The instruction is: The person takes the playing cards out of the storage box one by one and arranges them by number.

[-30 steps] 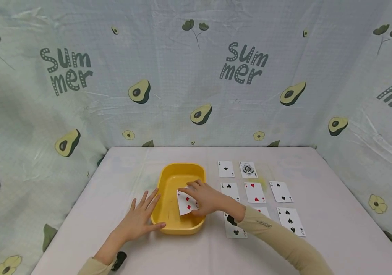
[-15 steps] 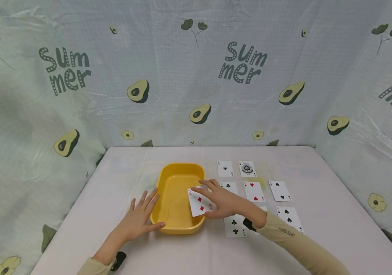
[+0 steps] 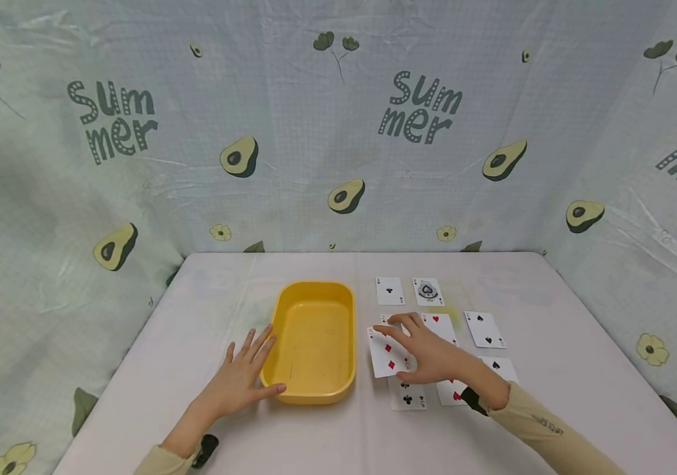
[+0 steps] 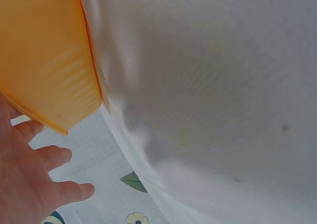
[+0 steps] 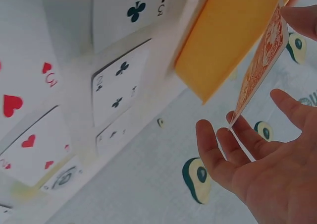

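Note:
My right hand (image 3: pixel 433 353) pinches a diamonds playing card (image 3: pixel 390 353) between thumb and fingers, raised over the clubs column. The right wrist view shows that card's red patterned back (image 5: pixel 262 60) and the thumb at its edge. Part of the two of clubs lies hidden behind it in the head view, though the right wrist view shows the two of clubs (image 5: pixel 121 87) flat on the table. With fingers spread, my left hand (image 3: pixel 243 376) rests at the left rim of a yellow plastic tray (image 3: pixel 279 389).
Face-up cards lie in columns right of the tray: ace of clubs (image 3: pixel 398 297), three of clubs (image 3: pixel 399 400), ace of spades (image 3: pixel 428 291), two of hearts (image 3: pixel 437 324), two of spades (image 3: pixel 485 330). Three of hearts (image 3: pixel 448 394) and three of spades (image 3: pixel 501 369) are partly covered by my right arm.
The right hand has carried the diamonds card from inside the tray, past its right rim, to over the clubs cards. My left hand has stayed at the tray.

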Demonstrator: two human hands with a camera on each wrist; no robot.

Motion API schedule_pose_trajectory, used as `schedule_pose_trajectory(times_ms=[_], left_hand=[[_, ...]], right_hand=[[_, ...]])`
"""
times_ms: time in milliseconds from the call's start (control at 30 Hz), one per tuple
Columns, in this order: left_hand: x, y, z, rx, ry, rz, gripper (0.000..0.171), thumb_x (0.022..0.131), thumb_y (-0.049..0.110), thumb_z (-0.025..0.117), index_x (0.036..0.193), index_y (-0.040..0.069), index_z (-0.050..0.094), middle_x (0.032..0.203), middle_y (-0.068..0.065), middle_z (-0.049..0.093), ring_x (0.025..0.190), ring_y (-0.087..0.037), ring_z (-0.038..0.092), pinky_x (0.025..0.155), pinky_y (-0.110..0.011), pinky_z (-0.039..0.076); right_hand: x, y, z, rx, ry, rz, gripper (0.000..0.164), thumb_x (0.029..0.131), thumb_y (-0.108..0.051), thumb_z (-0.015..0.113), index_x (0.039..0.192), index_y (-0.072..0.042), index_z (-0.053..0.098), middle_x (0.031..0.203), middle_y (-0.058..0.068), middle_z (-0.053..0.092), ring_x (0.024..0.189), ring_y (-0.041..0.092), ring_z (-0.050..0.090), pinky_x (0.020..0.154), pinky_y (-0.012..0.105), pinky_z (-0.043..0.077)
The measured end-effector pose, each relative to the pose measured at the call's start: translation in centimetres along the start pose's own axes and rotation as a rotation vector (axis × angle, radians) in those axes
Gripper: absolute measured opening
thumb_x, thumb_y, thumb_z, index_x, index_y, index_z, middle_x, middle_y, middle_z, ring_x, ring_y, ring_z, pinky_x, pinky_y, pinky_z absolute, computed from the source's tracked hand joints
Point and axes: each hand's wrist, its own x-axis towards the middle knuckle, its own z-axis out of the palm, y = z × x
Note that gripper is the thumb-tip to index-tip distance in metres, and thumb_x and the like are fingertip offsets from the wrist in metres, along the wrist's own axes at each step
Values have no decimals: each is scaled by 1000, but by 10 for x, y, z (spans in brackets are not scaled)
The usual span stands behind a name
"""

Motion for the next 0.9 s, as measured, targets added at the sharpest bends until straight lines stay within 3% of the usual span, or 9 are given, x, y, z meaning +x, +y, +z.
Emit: schedule_pose_trajectory(times_ms=[167,467,700,900], left_hand=[[0,0,-1,14,10,11,90,76,62,52,142,10,22,151,-8,14,134,-41,16,96,-68,17],[0,0,-1,17,6,11,90,76,63,51,142,9,22,150,-9,15,135,-41,16,97,-68,17],[0,0,-1,8,10,11,89,76,62,52,142,10,22,150,-9,15,135,-41,16,97,-68,18],[0,-2,-1,-7,12,20,89,76,61,52,143,10,21,151,-8,14,135,-41,15,97,-68,17]], right_hand=[[-19,11,-1,-14,3,55,78,71,-29,69,138,-28,29,134,2,32,122,18,28,89,38,46],[-60,33,1,-11,71,146,85,66,-25,76,138,-20,32,134,4,35,121,23,32,84,42,47],[-93,45,-4,39,50,274,86,64,-20,78,138,-20,33,135,9,35,123,29,34,90,48,44],[-118,59,-4,85,39,361,89,61,-17,79,137,-21,33,135,11,36,121,29,34,86,46,46]])
